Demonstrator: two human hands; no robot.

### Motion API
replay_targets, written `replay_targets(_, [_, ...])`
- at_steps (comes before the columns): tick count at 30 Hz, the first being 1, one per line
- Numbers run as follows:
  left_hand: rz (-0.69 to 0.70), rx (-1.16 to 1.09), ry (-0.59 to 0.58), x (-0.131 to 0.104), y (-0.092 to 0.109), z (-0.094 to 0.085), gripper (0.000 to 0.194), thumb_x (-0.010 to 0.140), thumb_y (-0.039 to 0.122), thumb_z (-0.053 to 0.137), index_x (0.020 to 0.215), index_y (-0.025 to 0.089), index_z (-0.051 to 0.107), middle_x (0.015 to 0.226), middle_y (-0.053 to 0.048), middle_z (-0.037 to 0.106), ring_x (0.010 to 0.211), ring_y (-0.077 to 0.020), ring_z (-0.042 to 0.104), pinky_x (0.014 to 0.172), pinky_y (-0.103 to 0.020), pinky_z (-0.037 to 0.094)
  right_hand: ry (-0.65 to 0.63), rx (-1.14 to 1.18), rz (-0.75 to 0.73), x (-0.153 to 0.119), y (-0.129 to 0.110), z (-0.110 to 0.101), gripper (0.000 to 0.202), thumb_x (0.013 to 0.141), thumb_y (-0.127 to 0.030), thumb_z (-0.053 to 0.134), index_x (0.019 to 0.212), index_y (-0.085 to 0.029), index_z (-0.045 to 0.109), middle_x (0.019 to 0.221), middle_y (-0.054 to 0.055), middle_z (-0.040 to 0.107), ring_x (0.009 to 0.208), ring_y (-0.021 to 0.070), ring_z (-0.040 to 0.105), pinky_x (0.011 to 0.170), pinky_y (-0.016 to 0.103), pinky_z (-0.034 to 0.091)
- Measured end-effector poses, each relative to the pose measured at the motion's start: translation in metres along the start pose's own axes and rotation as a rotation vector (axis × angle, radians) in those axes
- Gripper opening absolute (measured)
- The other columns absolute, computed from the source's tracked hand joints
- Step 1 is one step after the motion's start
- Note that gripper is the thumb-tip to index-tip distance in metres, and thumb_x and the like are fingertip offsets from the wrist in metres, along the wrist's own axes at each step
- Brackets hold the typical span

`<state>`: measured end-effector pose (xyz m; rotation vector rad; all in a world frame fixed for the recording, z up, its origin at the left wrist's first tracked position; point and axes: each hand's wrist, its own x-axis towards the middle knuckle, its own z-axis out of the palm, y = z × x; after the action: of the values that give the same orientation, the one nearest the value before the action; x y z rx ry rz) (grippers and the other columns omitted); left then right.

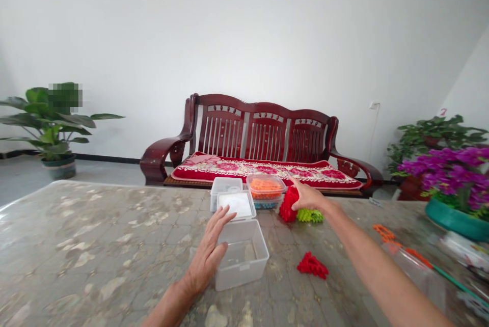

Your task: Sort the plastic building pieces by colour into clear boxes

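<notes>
Grips a red knobbly plastic cluster (288, 206) in the right hand (308, 198), with the thumb on the near side and fingers over the top, beyond and to the right of the open clear plastic box (240, 277). Cannot tell whether lifted or resting on the patterned tabletop (126, 250). Has the left hand (209, 251) at the left wall of the box, with fingers extended and thumb spread away from them, clamped on nothing. Cannot tell whether pressed to that wall or only beside it.

Note a pale lid (236, 206) just behind the box and, farther behind, a second clear container (225, 184). See also, behind the box and to its right, a tub of orange pieces (265, 184) stacked on a tub of blue pieces (265, 205). Find a lime-green cluster (311, 216) to the right of the box and beyond it, and a red triangular piece (312, 266) lying apart to its right.

Judge the red cluster light, fairly stiff and hardly slippery, given the notched surface, but perhaps weak at the joints. Best held around the middle, with even pressure. Treat the box as smooth, thin-walled and quick to skid; best steadied by a side wall.
</notes>
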<state>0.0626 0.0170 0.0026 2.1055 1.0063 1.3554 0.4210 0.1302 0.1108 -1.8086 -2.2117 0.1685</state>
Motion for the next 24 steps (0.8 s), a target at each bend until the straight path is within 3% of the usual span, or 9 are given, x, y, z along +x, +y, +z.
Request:
replay_targets(5, [0.009, 0.015, -0.016, 0.0, 0.0, -0.001, 0.054, 0.093, 0.024, 0.039, 0.146, 0.026, 0.044, 0.161, -0.005, 0.028, 0.15, -0.0306, 0.016, 0.121, -0.058, 0.014, 0.022, -0.029, -0.022, 0.001, -0.001, 0.002, 0.106, 0.052, -0.02, 0.076, 0.15, -0.026, 0.037, 0.116, 0.008, 0.072, 0.102, 0.0327, 0.068, 0.082, 0.035, 0.049])
replay_targets(10, [0.024, 0.018, -0.014, 0.0, -0.002, -0.001, 0.052, 0.093, 0.026, 0.039, 0.144, 0.025, 0.046, 0.161, -0.005, 0.029, 0.15, -0.0319, 0.017, 0.121, -0.056, 0.015, 0.035, -0.038, -0.019, -0.001, -0.003, 0.002, 0.097, 0.054, -0.017, 0.07, 0.147, -0.02, 0.043, 0.127, 0.013, 0.067, 0.111, 0.0368, 0.064, 0.089, 0.041, 0.049])
replay_targets(17, [0.007, -0.011, -0.043, 0.002, 0.004, -0.004, 0.06, 0.085, 0.018, 0.042, 0.145, 0.024, 0.044, 0.161, -0.006, 0.028, 0.15, -0.0323, 0.016, 0.121, -0.058, 0.013, 0.071, 0.028, -0.088, -0.019, -0.012, -0.013, 0.094, 0.06, -0.018, 0.066, 0.149, -0.015, 0.038, 0.14, 0.014, 0.057, 0.125, 0.0309, 0.056, 0.103, 0.038, 0.043])
replay_targets(20, [-0.018, -0.041, -0.054, 0.003, 0.008, -0.005, 0.065, 0.081, 0.014, 0.043, 0.145, 0.024, 0.044, 0.162, -0.005, 0.027, 0.151, -0.0318, 0.014, 0.121, -0.058, 0.012, -0.002, 0.11, -0.17, -0.042, -0.027, -0.008, 0.094, 0.061, -0.022, 0.066, 0.15, -0.015, 0.035, 0.145, 0.014, 0.053, 0.127, 0.0293, 0.054, 0.106, 0.038, 0.041])
replay_targets(24, [-0.018, -0.098, -0.052, 0.004, 0.013, -0.009, 0.068, 0.079, 0.015, 0.043, 0.146, 0.024, 0.041, 0.162, -0.005, 0.026, 0.151, -0.0323, 0.013, 0.122, -0.057, 0.01, -0.172, 0.139, -0.273, -0.079, -0.056, 0.019, 0.096, 0.06, -0.022, 0.066, 0.151, -0.017, 0.035, 0.151, 0.013, 0.046, 0.133, 0.0298, 0.049, 0.11, 0.04, 0.037])
